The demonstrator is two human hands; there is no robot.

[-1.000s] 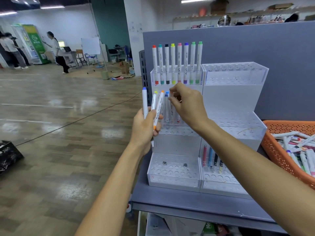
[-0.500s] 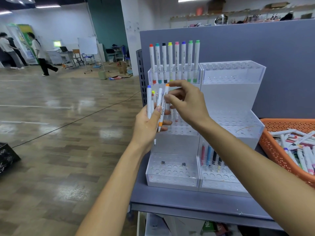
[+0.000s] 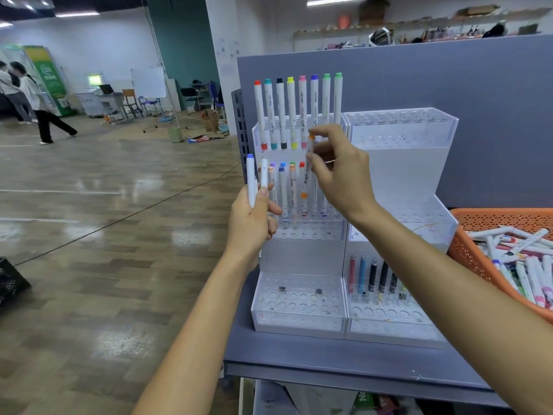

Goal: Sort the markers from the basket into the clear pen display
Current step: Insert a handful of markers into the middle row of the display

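Grey shelf [image 3: 299, 363], two loads on top.
Standing toward the left edge, a tiered clear pen display [image 3: 401, 169] of two units side by side, backed against the upright grey panel [image 3: 478, 115]; just beside it on the right, an orange basket [image 3: 466, 253], cut off by the frame edge.

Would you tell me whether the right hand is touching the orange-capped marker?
Touching. The head view shows the right hand pinching the orange-capped marker between thumb and fingertips.
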